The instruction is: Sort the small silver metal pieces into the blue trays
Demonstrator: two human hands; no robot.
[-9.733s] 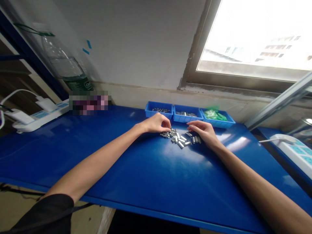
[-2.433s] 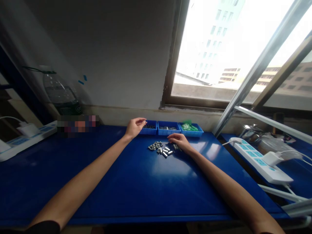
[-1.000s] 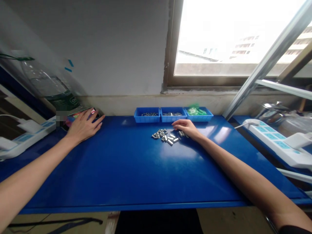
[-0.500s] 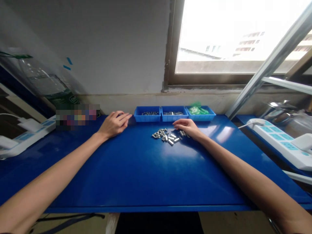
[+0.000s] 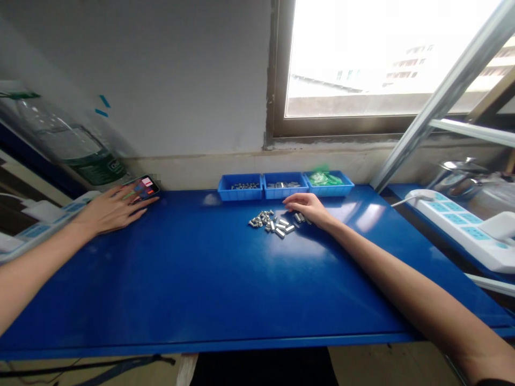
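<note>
Contents of bench (image 5: 225, 279), blue top.

1. metal pieces (image 5: 270, 221): small silvery parts in a loose heap near the middle of the far edge, just in front of the trays.
2. left tray (image 5: 240, 194), middle tray (image 5: 285, 193): blue, side by side against the far edge, each with a thin layer of silvery parts. right tray (image 5: 330, 191): green items.
3. right hand (image 5: 308, 206): palm down at the heap's right end, fingers loosely curved over the nearest pieces; whether one is pinched beneath cannot be told.
4. left hand (image 5: 108, 210): well apart from the heap, at the far left corner, fingers spread flat, tips on a lit phone (image 5: 145, 186).
5. bottle (image 5: 72, 145) and power strip (image 5: 462, 228): beyond the left and right ends.

Progress, as judged: sorting partly done; the trays hold some parts, and most of the heap remains loose.

Room: near half of the bench bare from left to right edge; the trays close off the far edge behind the heap.
</note>
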